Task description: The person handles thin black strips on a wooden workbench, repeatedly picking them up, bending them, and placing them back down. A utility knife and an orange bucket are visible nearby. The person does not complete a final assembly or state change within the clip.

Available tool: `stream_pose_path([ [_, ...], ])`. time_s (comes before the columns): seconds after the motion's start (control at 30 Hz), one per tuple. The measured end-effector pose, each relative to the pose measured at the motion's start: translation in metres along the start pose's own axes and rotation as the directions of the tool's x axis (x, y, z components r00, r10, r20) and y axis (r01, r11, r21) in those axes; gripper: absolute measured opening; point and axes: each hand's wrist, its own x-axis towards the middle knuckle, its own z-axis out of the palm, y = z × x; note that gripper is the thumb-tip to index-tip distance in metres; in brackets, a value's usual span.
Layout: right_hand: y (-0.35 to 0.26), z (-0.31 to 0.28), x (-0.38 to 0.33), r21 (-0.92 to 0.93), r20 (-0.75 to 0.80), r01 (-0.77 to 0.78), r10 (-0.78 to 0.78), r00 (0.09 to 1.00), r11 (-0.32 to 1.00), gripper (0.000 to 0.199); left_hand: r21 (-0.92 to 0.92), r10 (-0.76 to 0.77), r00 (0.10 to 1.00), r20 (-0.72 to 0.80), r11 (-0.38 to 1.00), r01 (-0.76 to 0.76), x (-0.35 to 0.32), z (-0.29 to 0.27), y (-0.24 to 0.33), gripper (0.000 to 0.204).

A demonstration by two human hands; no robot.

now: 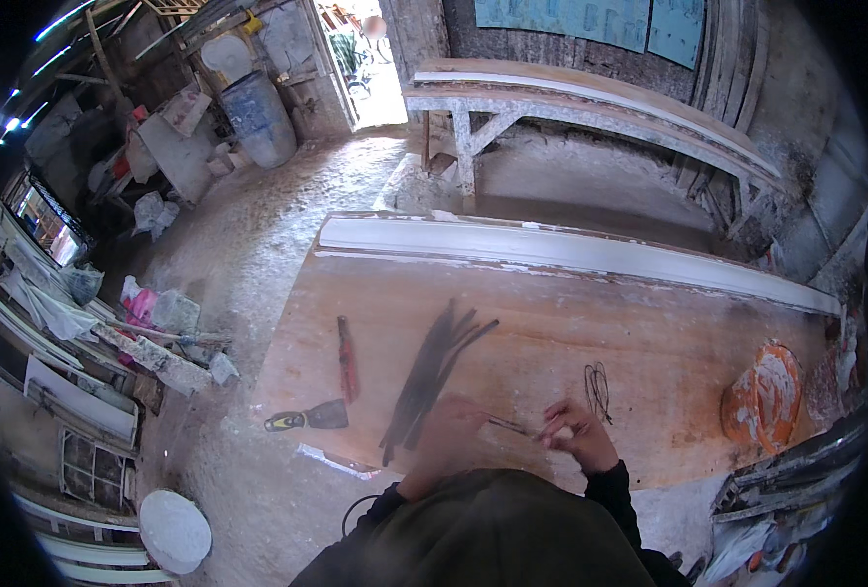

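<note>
Low in the frame, the left hand (451, 419) and right hand (576, 430) pinch one thin stick (505, 425) over the dusty wooden desk (649, 342); a blue barrel (258, 117) stands upper left.

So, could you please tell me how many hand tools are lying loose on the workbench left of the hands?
2: a red-handled tool lying lengthwise left of the dark rod bundle, and a putty knife nearer the front edge. Others may be hidden.
</note>
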Motion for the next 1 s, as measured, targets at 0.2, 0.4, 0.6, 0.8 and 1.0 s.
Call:
stream_pose_path([
  [0.2, -0.031, 0.021, -0.004, 0.237, 0.345, -0.179, 0.089, 0.934, 0.955, 0.009, -0.459, -0.436, 0.899, 0.054, 0.788, 0.410, -0.005, 0.020, -0.012, 0.007],
  [0.4, -0.010, 0.018, -0.002, 0.053, -0.003, 0.016, -0.016, 1.000, 0.998, 0.013, -0.251, -0.259, 0.960, 0.110, 0.927, 0.279, -0.002, 0.023, 0.007, 0.015],
  [0.6, 0.015, 0.024, 0.010, -0.177, -0.427, 0.054, -0.126, 0.896, 0.983, 0.008, -0.540, 0.096, 0.869, 0.485, 0.815, 0.211, -0.008, 0.027, 0.032, 0.012],
  [0.8, 0.022, 0.020, 0.015, -0.335, -0.509, 0.024, -0.202, 0.837, 0.942, 0.013, -0.670, 0.172, 0.784, 0.596, 0.645, 0.368, -0.010, 0.025, 0.044, 0.016],
  [1.0, 0.026, 0.026, 0.016, -0.261, -0.472, 0.043, -0.166, 0.866, 0.964, 0.012, -0.517, -0.041, 0.610, 0.791, 0.488, 0.703, -0.013, 0.014, 0.046, 0.022],
])
